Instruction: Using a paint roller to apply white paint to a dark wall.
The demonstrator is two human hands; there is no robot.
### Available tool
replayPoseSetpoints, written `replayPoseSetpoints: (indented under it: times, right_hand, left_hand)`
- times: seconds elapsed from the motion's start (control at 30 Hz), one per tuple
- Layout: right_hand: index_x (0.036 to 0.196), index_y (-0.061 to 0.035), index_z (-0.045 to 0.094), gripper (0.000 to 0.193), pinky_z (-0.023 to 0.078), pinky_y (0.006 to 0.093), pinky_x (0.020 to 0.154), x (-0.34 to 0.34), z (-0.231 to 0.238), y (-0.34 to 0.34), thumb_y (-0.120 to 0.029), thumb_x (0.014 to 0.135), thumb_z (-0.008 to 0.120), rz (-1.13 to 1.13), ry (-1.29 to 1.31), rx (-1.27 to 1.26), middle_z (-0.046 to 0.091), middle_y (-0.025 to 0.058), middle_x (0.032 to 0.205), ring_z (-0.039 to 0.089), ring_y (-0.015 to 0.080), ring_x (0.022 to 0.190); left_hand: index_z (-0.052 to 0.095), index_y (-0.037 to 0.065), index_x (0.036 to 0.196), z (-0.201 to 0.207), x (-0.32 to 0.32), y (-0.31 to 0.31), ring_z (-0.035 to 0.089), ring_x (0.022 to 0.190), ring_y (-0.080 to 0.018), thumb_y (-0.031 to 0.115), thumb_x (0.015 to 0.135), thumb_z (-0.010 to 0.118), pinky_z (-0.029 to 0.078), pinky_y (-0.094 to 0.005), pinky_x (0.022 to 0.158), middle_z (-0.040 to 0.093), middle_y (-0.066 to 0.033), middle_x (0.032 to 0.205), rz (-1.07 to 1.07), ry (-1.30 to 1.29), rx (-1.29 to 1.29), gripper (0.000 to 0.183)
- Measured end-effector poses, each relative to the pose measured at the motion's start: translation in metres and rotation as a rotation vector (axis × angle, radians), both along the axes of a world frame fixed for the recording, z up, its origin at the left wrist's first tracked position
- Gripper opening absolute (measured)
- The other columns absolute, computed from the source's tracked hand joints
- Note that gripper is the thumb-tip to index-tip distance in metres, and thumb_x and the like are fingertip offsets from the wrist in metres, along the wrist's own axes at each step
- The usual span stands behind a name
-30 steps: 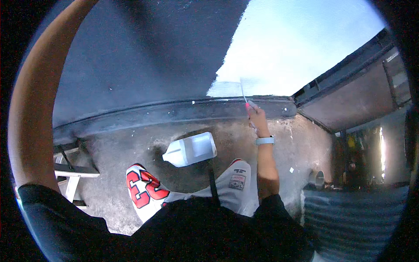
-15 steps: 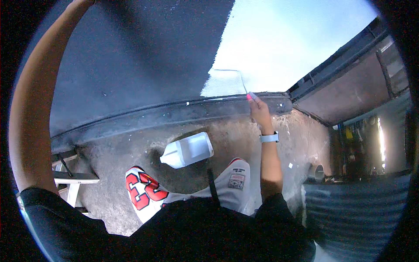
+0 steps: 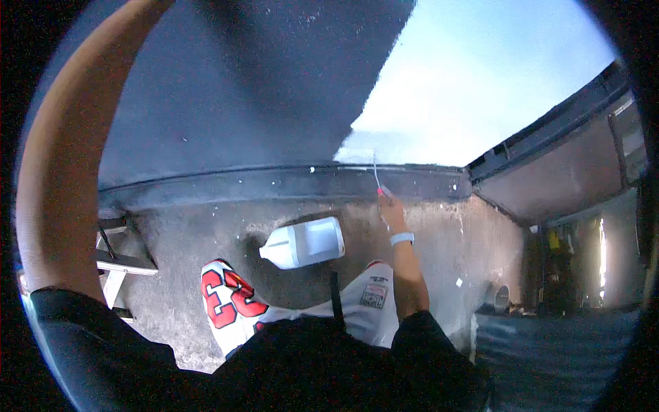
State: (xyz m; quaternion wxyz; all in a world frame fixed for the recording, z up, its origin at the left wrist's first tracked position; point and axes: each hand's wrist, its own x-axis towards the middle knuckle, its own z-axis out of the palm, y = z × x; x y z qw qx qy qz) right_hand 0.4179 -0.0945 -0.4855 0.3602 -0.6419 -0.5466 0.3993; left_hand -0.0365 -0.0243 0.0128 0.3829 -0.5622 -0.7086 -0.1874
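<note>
The roller (image 3: 376, 173) in the right grip (image 3: 392, 210) had a metal-like rod. Beyond it, the dark wall (image 3: 254, 89) was matt; left of it, the jug (image 3: 305, 243) was smooth plastic.

Jug (image 3: 303, 244) on floor (image 3: 185, 240), between knees (image 3: 230, 295) and wall (image 3: 240, 103), ledge (image 3: 268, 187) along wall's foot, roller (image 3: 377, 180) in right hand (image 3: 392, 211) at wall's lower edge, frame (image 3: 130, 265) at floor's left, corrugated sheet (image 3: 556, 357) at floor's right.
</note>
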Motion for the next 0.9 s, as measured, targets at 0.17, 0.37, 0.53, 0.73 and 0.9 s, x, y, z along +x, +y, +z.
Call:
replayPoseSetpoints:
  times: [0.17, 0.37, 0.53, 0.73, 0.9]
  right_hand:
    - [0.129, -0.0030, 0.058, 0.037, 0.037, 0.0228, 0.051, -0.017, 0.034, -0.010, -0.023, 0.098, 0.057, -0.042, 0.133, 0.201, 0.057, -0.0055, 0.073, 0.045, 0.0036, 0.059]
    - [0.132, -0.0029, 0.056, 0.039, 0.033, 0.0210, 0.050, -0.020, 0.122, -0.016, -0.022, 0.099, 0.055, -0.047, 0.023, 0.422, 0.047, -0.0065, 0.070, 0.040, 0.0017, 0.058]
    - [0.135, -0.0020, 0.051, 0.041, 0.030, 0.0205, 0.045, -0.043, 0.217, -0.004, -0.024, 0.100, 0.051, -0.115, 0.133, 0.484, 0.042, -0.0084, 0.064, 0.036, 0.0015, 0.052]
    - [0.133, -0.0050, 0.051, 0.037, 0.032, 0.0220, 0.041, -0.058, 0.294, 0.008, -0.024, 0.100, 0.050, -0.105, 0.145, 0.534, 0.043, -0.0054, 0.059, 0.039, 0.0028, 0.047]
    - [0.137, -0.0110, 0.047, 0.039, 0.026, 0.0213, 0.034, -0.051, 0.330, 0.021, -0.028, 0.101, 0.049, -0.124, 0.150, 0.638, 0.039, -0.0074, 0.054, 0.034, 0.0032, 0.039]
  left_hand:
    - [-0.005, 0.023, 0.153, 0.006, -0.007, -0.008, -0.009, 0.146, -0.0377, 0.031, 0.050, 0.093, 0.020, -0.0647, 0.112, -0.011, -0.0124, 0.160, 0.004, -0.042, -0.089, 0.143]
    - [-0.004, 0.021, 0.153, 0.007, -0.008, -0.008, -0.008, 0.146, -0.0387, 0.036, 0.049, 0.093, 0.020, -0.0651, 0.111, -0.009, -0.0136, 0.159, 0.007, -0.052, -0.103, 0.144]
    - [-0.002, 0.019, 0.154, 0.006, -0.010, -0.012, -0.007, 0.146, -0.0401, 0.038, 0.051, 0.092, 0.020, -0.0644, 0.111, -0.008, -0.0154, 0.159, -0.001, -0.044, -0.105, 0.141]
    - [-0.005, 0.038, 0.152, -0.012, -0.061, 0.021, -0.002, 0.148, -0.0326, 0.026, 0.059, 0.088, 0.028, -0.0676, 0.107, -0.006, 0.0005, 0.161, -0.109, 0.088, 0.194, 0.132]
    - [-0.007, 0.038, 0.151, -0.001, -0.024, 0.002, -0.006, 0.148, -0.0290, 0.023, 0.060, 0.088, 0.025, -0.0657, 0.110, -0.010, 0.0014, 0.161, -0.036, -0.028, 0.047, 0.133]
